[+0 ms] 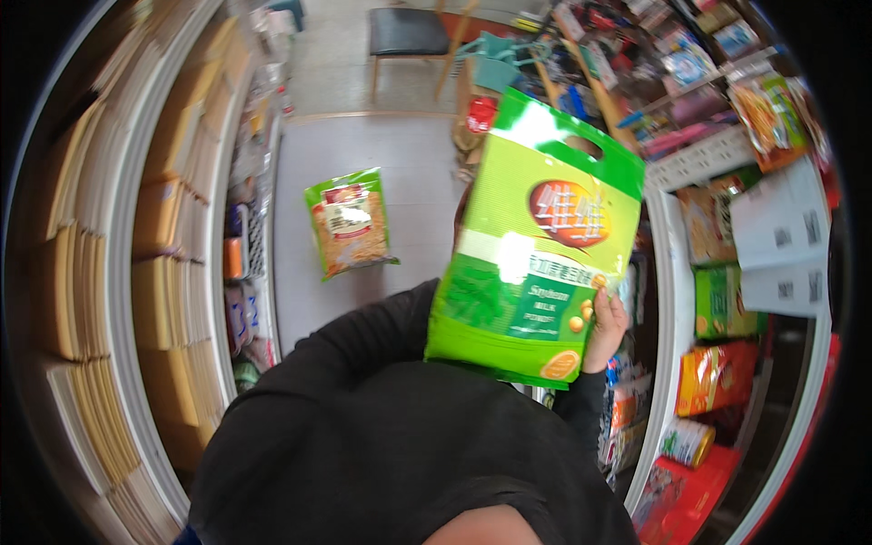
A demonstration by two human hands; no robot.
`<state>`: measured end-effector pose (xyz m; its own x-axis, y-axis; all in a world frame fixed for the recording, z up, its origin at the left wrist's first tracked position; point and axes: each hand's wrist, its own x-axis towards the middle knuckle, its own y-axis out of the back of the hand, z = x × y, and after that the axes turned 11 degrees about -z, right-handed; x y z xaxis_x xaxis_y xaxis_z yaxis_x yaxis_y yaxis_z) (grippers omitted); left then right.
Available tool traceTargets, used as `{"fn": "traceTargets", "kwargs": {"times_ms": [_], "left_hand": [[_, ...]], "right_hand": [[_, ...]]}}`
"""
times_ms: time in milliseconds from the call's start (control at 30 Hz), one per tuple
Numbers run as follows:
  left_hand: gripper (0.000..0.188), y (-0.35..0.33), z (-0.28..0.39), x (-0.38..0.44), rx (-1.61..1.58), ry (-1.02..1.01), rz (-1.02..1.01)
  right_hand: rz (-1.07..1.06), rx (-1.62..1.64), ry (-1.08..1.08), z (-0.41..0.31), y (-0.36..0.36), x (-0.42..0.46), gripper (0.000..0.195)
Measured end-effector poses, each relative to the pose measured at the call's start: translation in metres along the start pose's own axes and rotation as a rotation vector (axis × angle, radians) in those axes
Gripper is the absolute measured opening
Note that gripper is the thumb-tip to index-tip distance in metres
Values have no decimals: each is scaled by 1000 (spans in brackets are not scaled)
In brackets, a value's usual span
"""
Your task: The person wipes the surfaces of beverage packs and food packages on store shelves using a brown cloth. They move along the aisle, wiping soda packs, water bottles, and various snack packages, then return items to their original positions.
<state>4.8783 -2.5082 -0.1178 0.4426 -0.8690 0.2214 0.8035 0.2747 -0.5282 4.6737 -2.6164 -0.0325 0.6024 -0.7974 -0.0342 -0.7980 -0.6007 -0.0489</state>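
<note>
In front of my chest is a large, glossy green bag of soybean milk powder, tilted, with a cut-out handle at its top. My right hand grips its lower right edge, the thumb on the front. My left sleeve runs behind the bag, which hides my left hand. Beyond that sleeve, a smaller green-edged plastic food packet with an orange-brown printed front lies flat on the grey floor.
Left shelves hold stacked paper goods. Right shelves bear food packets, a jar and a red box. A white sheet with printed codes hangs there. A black-seated chair and a teal plastic item stand ahead.
</note>
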Motion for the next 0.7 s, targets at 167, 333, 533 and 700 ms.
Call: {"fn": "traceTargets", "kwargs": {"times_ms": [167,333,533,700], "left_hand": [[37,45,31,-31,-81,46,-166],[67,88,-5,-122,-125,515,247],[61,141,-52,-172,-150,508,699],[55,216,-100,-182,-30,422,841]], "right_hand": [[-11,-9,-121,37,-11,24,26],[-302,-210,-316,141,-32,61,20],[-539,-7,-772,259,-109,64,43],[-693,-140,-635,358,-163,98,45]]}}
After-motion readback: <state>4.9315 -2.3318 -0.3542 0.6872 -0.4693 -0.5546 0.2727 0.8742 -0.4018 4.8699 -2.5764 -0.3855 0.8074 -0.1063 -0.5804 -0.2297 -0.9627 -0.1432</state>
